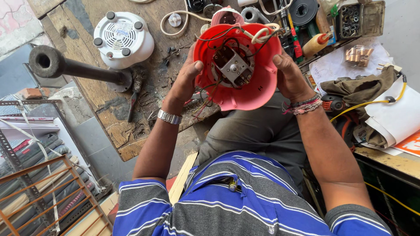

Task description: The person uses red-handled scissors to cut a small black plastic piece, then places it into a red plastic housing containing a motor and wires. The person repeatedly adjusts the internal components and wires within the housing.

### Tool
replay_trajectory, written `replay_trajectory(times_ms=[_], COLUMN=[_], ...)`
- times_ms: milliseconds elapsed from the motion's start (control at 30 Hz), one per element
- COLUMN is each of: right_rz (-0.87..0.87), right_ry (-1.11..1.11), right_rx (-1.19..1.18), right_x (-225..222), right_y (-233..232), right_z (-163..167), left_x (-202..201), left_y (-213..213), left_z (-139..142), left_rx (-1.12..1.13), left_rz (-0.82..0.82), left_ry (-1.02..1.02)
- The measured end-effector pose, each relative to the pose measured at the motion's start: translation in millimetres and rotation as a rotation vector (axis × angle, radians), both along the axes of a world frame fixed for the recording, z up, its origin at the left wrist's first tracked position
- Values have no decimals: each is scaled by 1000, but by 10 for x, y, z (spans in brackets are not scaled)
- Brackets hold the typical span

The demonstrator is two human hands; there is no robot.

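I hold a red plastic appliance housing [253, 89] upside down above my lap, its open underside facing me. Inside it sit a grey metal motor [234, 65] and loose black and cream wires. My left hand [186, 81] grips the housing's left rim, thumb on the edge; a metal watch is on that wrist. My right hand [291, 76] grips the right rim, with thread bracelets on the wrist.
A worn wooden workbench [118, 131] carries a white appliance base [123, 38], a black iron pipe stand [74, 67], a screwdriver [132, 102] and scattered tools. At right lie papers, a dark rag [363, 89], a yellow cable, a box of small parts [352, 19]. An orange metal rack [43, 196] stands lower left.
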State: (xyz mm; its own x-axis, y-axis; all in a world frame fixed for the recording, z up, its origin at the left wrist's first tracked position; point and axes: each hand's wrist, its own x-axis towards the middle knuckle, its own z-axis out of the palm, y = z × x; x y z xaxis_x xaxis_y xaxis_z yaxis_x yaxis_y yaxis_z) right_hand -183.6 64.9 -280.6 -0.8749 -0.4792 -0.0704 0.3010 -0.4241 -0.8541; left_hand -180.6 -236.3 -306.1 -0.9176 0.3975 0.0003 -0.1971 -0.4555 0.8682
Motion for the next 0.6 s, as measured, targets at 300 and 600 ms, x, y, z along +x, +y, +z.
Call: replay_trajectory(times_ms=[300,600], right_rz=[-1,104], right_ry=[21,22], right_rx=[-26,40], right_x=[-143,-528], right_y=[-125,-231], right_z=[-27,239], left_x=[-152,-476], left_y=[-74,-90], left_z=[-137,-87], left_rx=[-129,-20], left_rz=[60,90], left_ry=[16,-209])
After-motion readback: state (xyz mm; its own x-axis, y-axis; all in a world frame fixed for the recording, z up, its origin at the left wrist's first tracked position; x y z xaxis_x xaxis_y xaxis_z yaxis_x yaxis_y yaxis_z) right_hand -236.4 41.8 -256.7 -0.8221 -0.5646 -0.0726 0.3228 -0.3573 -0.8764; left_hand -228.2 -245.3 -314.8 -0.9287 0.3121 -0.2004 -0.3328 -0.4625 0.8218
